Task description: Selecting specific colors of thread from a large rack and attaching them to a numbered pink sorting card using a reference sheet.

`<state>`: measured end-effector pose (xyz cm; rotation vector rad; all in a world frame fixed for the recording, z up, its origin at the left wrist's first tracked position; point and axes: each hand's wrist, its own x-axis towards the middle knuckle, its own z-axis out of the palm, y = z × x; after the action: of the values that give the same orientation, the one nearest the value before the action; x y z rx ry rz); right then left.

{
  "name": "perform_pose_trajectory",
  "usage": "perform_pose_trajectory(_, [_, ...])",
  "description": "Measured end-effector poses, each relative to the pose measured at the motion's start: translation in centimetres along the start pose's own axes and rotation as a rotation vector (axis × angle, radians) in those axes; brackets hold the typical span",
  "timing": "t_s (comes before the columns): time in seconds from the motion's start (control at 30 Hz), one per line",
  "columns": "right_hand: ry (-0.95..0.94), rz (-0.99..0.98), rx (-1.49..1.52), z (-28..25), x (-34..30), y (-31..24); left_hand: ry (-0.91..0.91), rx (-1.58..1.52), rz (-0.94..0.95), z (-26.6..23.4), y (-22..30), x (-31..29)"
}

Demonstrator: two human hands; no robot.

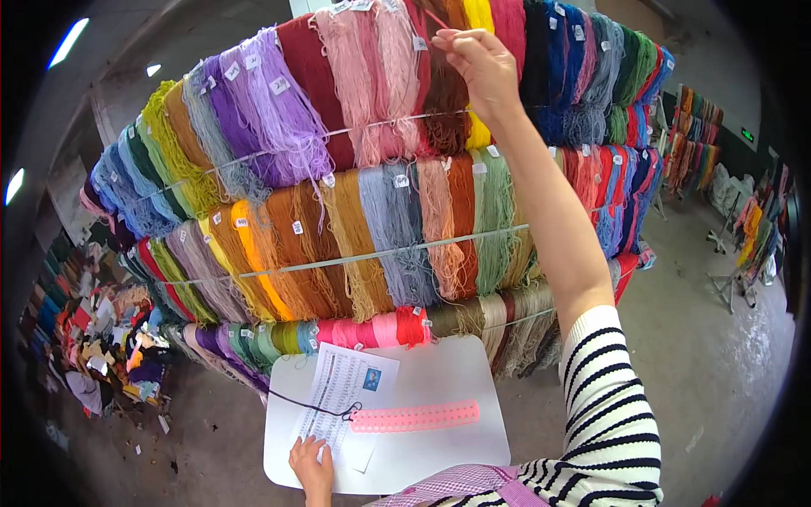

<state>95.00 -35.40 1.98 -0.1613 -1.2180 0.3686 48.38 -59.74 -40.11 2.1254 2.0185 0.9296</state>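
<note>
My right hand (483, 68) is raised to the top row of hanging yarn skeins, its fingers pinched on a thin pinkish-red strand of yarn (436, 18). Beside it hang dark brown skeins (447, 101) and a bright yellow skein (478, 127); to their left are pale pink skeins (395, 68) with small white tags. My left hand (312, 466) rests at the lower left of the white table (473, 460), fingers spread beside a printed sheet (338, 380) bearing a grid and a small blue picture. A pink strip with rows of holes (414, 416) lies partly over the paper.
A dark cord (291, 400) runs from the strip's left end over the table edge. Tiers of colored skeins (389, 245) fill the rack ahead, crossed by pale bands. A heap of mixed cloth or yarn (110, 338) lies left; more racks (694, 135) stand far right.
</note>
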Motion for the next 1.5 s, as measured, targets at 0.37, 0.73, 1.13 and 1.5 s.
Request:
perform_pose_trajectory(0.37, [0.059,0.442,-0.286,-3.8,-12.1,-5.9,-0.155,-0.174,0.130,0.8,0.9,2.5])
perform_pose_trajectory(0.73, [-0.053,0.210,-0.314,0.3,-12.9,-8.6,0.323,-0.513,1.157,-9.3,26.4,30.2])
perform_pose_trajectory(1.13, [-0.053,0.427,-0.420,0.8,-12.7,-9.6,0.878,-0.235,0.838,-12.2,42.1,45.5])
perform_pose_trajectory(1.5, [-0.090,0.203,-0.690,1.7,-15.3,-7.3,-0.049,-0.832,1.022,-6.5,35.6,27.6])
